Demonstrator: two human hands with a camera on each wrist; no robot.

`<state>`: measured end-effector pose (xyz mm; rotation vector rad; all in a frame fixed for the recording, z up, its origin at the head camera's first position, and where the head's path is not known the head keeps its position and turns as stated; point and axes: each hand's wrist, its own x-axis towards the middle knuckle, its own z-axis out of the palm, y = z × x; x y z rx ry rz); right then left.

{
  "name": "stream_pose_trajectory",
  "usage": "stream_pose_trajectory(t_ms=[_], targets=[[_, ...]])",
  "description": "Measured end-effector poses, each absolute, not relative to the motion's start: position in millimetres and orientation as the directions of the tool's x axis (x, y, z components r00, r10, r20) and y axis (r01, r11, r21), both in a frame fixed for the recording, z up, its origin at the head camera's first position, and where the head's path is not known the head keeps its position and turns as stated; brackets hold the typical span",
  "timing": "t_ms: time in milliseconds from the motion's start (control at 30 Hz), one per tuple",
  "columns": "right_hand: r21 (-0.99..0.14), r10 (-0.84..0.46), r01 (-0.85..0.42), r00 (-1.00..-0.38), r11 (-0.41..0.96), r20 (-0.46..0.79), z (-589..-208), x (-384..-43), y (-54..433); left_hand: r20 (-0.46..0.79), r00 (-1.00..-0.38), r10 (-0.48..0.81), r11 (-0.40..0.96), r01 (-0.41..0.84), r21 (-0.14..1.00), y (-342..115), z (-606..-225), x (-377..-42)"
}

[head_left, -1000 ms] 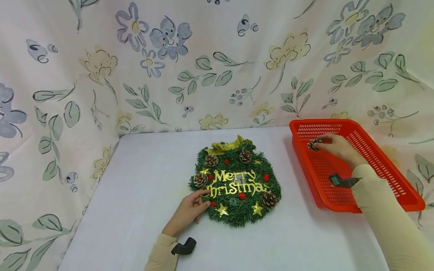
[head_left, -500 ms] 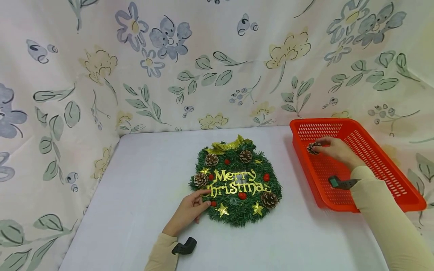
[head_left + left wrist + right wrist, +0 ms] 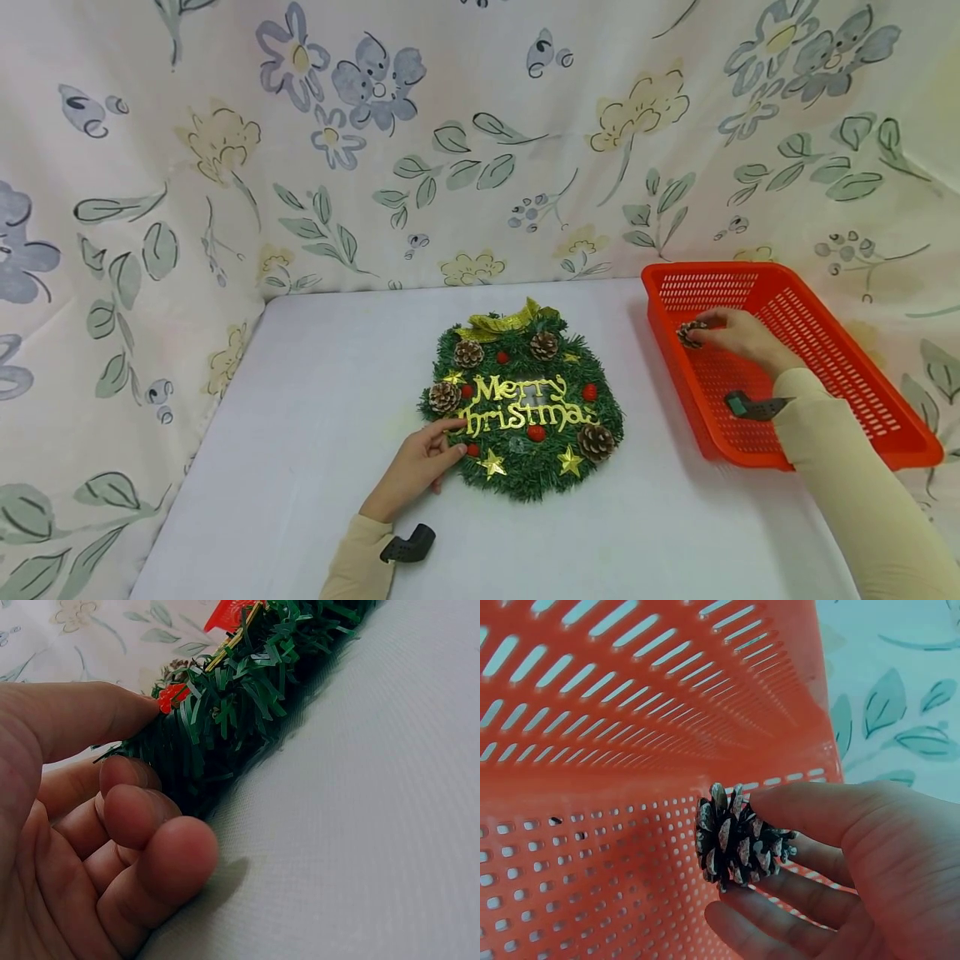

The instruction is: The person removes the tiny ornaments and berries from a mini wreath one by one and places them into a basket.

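Note:
A green Christmas wreath (image 3: pixel 551 479) lies on the white table, bearing gold "Merry Christmas" lettering, pine cones, red berries, gold stars and a gold bow. My left hand (image 3: pixel 415 471) grips its lower left edge. In the left wrist view my thumb lies by a red berry (image 3: pixel 173 697), with the fingers curled at the wreath's side. Over in the red basket (image 3: pixel 684 392), my right hand (image 3: pixel 744 337) holds a loose pine cone (image 3: pixel 739 840) with pale-tipped scales. The right wrist view shows the thumb above it and fingers beneath, close to the basket's perforated floor.
The basket stands at the table's right, its slotted walls rising around my right hand. Small dark bits (image 3: pixel 556 820) lie on its floor. A flower-printed cloth (image 3: pixel 480 167) hangs behind the table (image 3: pixel 322 375) and down its left side.
My right hand has lowered slightly inside the basket, carrying the pine cone down with it. The left hand and the wreath stay where they were.

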<state>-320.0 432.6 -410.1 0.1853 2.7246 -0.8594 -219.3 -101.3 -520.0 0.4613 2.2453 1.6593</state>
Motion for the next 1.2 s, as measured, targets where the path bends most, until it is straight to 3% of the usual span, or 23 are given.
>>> stream_pose_trajectory(t_ms=[1200], targets=[[-0.519,-0.025,0.176,-0.934,0.837,-0.357,-421,-321,433,-0.053,-0.896,0.442,0.272,0.077,0.959,-101,-517,-219]])
